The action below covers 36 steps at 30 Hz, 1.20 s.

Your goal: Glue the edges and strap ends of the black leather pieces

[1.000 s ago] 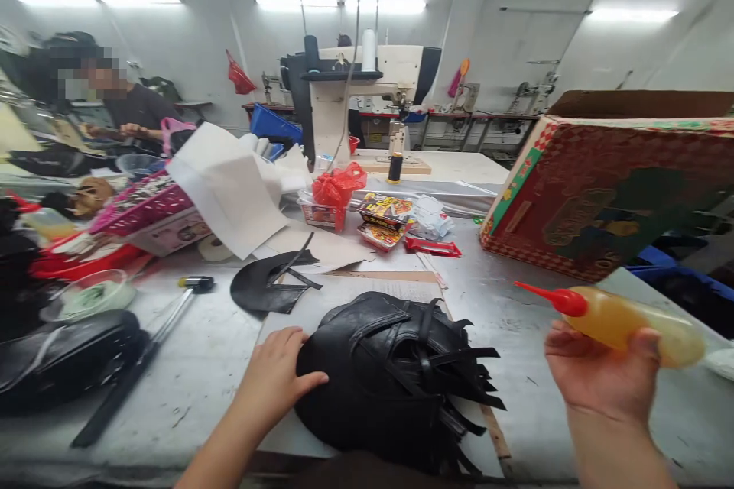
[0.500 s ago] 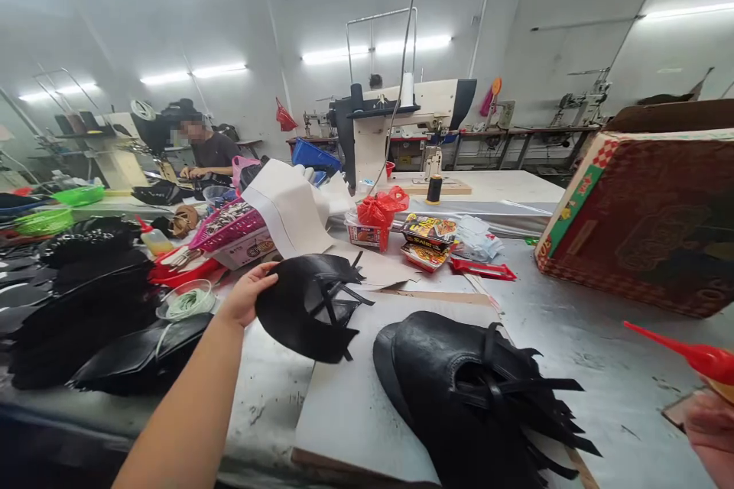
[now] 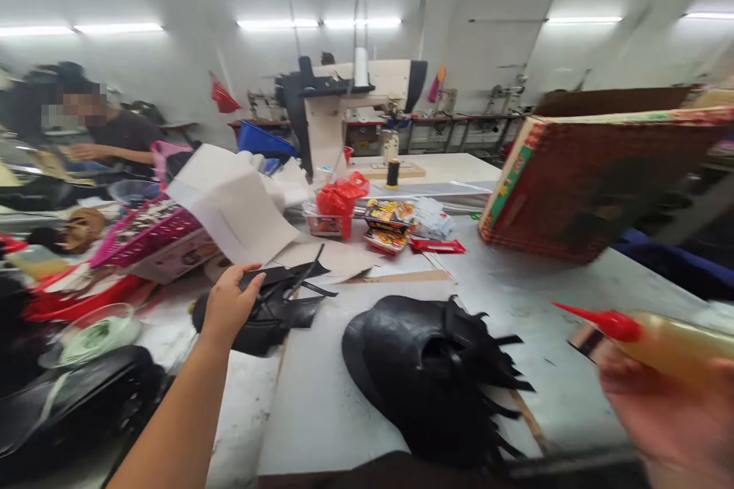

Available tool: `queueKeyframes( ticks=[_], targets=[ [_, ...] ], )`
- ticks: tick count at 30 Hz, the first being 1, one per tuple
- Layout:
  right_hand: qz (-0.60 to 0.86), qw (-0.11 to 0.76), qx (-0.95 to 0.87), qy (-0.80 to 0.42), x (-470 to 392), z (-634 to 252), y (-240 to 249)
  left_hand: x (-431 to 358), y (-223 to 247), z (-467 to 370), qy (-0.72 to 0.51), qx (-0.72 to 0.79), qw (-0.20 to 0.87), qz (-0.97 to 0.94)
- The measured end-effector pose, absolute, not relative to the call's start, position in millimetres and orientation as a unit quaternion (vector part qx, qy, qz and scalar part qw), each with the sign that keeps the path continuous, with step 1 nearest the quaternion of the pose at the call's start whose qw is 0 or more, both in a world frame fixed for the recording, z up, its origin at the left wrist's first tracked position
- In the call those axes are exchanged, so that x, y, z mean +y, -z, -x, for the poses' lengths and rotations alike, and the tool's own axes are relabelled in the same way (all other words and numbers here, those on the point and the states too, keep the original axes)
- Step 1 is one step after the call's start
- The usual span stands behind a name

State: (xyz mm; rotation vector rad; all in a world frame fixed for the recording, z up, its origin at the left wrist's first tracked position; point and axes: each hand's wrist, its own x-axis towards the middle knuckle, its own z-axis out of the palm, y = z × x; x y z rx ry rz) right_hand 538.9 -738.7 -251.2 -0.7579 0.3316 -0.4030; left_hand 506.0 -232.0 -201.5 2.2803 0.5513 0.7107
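My left hand [image 3: 229, 309] is pinched on a black leather shoe upper [image 3: 267, 332] with loose straps, held low over the left edge of a white board [image 3: 310, 412]. On that board lies a pile of black leather uppers [image 3: 395, 351], strap ends fanned to the right. At the right edge, my right hand [image 3: 647, 401] is wrapped around a squeeze bottle [image 3: 682, 344] of yellowish liquid. Its pointed red nozzle [image 3: 616, 323] faces left. Motion blurs both hands somewhat.
A red carton [image 3: 585, 191] stands at the back right. Behind the board are snack packs [image 3: 390, 221] and a red plastic bag [image 3: 342, 195]. A magenta basket [image 3: 143, 233] and a bowl of pale green cord [image 3: 95, 336] sit left. Beyond are a sewing machine [image 3: 326, 130] and a co-worker [image 3: 123, 134].
The view has swung right. The upper in my left hand has tipped flatter and lower. My right hand and the bottle have come further into view.
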Motion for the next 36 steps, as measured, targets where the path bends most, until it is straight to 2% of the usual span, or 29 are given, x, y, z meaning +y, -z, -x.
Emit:
queueKeyframes(
  ticks=[2, 4, 7, 11, 14, 18, 21, 27, 32, 36],
  targets=[
    [0.39, 0.886, 0.154, 0.199, -726.1, -532.8, 234.0, -298.8, 205.8, -502.2, -0.198, 0.069, 0.369, -0.905],
    [0.396, 0.892, 0.118, 0.183, -720.5, -528.1, 229.0, -365.1, 212.0, -494.8, -0.072, -0.105, 0.38, -0.916],
    [0.405, 0.899, 0.047, 0.158, -724.9, -518.2, 233.3, -438.7, 224.8, -486.3, 0.034, -0.334, 0.26, -0.905],
    [0.407, 0.901, 0.015, 0.146, -739.1, -499.9, 239.2, -470.9, 240.4, -488.4, 0.018, -0.432, 0.091, -0.897],
    [0.413, 0.898, 0.014, 0.15, -747.9, -488.6, 243.0, -467.3, 243.8, -489.8, -0.003, -0.446, 0.059, -0.893],
    [0.418, 0.897, 0.012, 0.143, -751.5, -483.0, 250.2, -467.9, 239.9, -495.0, 0.02, -0.413, 0.092, -0.906],
    [0.415, 0.899, 0.01, 0.14, -746.2, -485.7, 253.0, -478.7, 233.9, -510.1, 0.07, -0.303, 0.174, -0.934],
    [0.478, 0.858, -0.003, 0.19, -729.6, -494.0, 258.5, -493.6, 222.9, -536.6, 0.156, -0.138, 0.425, -0.881],
    [0.579, 0.779, -0.014, 0.24, -726.5, -494.8, 282.6, -495.7, 215.7, -536.7, 0.16, -0.068, 0.506, -0.845],
    [0.608, 0.751, -0.02, 0.256, -725.7, -492.8, 296.9, -496.6, 214.8, -536.1, 0.166, -0.038, 0.534, -0.828]
  ],
)
